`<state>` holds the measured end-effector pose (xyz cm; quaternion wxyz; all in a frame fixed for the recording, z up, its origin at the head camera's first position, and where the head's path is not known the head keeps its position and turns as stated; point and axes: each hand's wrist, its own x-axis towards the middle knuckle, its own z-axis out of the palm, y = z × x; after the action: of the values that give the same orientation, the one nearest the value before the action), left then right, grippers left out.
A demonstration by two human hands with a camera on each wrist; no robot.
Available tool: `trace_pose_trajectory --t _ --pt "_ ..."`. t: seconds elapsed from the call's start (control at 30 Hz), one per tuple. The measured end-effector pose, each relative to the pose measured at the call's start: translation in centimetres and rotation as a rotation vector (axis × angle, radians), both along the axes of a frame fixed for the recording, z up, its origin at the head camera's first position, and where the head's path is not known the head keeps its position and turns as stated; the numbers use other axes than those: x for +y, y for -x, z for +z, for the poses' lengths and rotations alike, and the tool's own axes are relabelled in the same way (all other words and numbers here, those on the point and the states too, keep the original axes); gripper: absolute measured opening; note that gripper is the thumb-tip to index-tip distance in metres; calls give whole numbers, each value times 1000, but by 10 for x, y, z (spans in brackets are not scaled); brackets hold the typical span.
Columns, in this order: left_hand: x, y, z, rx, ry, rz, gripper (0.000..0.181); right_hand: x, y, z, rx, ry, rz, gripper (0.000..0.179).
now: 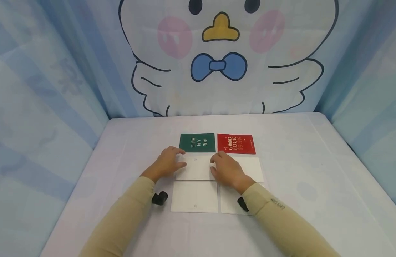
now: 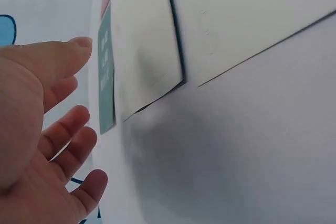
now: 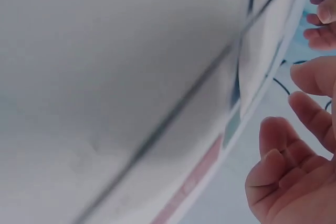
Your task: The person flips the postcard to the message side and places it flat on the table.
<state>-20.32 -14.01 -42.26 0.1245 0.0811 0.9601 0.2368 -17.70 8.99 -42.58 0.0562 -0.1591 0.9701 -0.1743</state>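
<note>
Two rows of white cards lie on the table. My left hand (image 1: pixel 167 162) is over the left edge of the upper-left white card (image 1: pixel 195 170), its fingertips close to the corner of a green card (image 1: pixel 197 143) with white characters. Thumb and fingers stand apart, holding nothing, in the left wrist view. Over the gap between the upper-left and upper-right white cards (image 1: pixel 253 169) hovers my right hand (image 1: pixel 229 170), its fingers loosely bent around nothing. A red "GOOD LUCK" card (image 1: pixel 235 144) lies just beyond it. Nearer me are the lower-left (image 1: pixel 194 197) and lower-right (image 1: pixel 231 200) white cards, the latter partly hidden by the right wrist.
A pale cloth covers the table (image 1: pixel 313 185). Behind its far edge hangs a curtain (image 1: pixel 217 96) with a cartoon bird and blue bow tie; bluish curtains (image 1: pixel 31 107) enclose both sides. A black wrist device (image 1: pixel 160 198) shows beside the left sleeve.
</note>
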Motion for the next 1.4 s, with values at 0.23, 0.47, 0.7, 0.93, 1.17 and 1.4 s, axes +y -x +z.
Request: trace_pose_trajectory --t 0.23,0.47,0.7,0.93,1.17,1.4 --pt "-6 21 7 -16 -58 69 53 8 35 16 18 -60 26 45" --pt "-7 51 -7 -64 -94 115 60 14 70 16 26 -201 48 57" --pt "-8 58 -15 -23 -13 80 65 13 85 9 18 -278 89 68" --pt "-9 53 -13 21 86 43 58 8 85 6 -30 -267 107 60" --pt "-9 54 -14 24 106 13 48 7 84 0 -86 -234 93 58" --pt "-11 53 -11 -6 73 -2 42 3 86 -1 -117 -186 70 55"
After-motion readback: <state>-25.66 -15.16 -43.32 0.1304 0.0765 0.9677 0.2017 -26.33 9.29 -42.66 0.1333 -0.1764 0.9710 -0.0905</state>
